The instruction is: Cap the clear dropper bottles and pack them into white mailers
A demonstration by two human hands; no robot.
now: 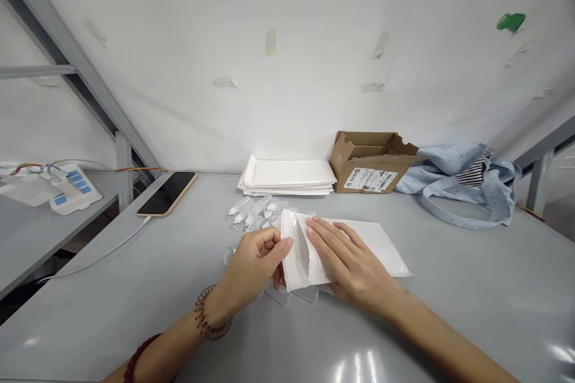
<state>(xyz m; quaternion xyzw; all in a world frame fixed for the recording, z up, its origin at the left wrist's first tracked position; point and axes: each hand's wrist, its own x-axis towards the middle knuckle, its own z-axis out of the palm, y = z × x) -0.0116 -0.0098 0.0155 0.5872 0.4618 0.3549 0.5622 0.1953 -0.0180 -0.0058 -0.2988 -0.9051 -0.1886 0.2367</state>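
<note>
A white padded envelope [372,239] lies sideways in front of me, its flap end to the left and its mouth slightly parted. My left hand [258,260] pinches the flap edge between thumb and curled fingers. Across the envelope's upper face, near the mouth, my right hand [350,257] rests flat with fingers stretched out and side by side. Under and behind the envelope are several small clear plastic pieces with white parts [256,209], partly hidden by it. What the envelope contains, if anything, cannot be seen.
A stack of white envelopes [290,173] sits against the wall beside an open cardboard box [375,164]. Light blue fabric with a strap [467,182] lies at the right. At the left, a phone [168,192] is plugged into a white cable [112,251] that crosses the table.
</note>
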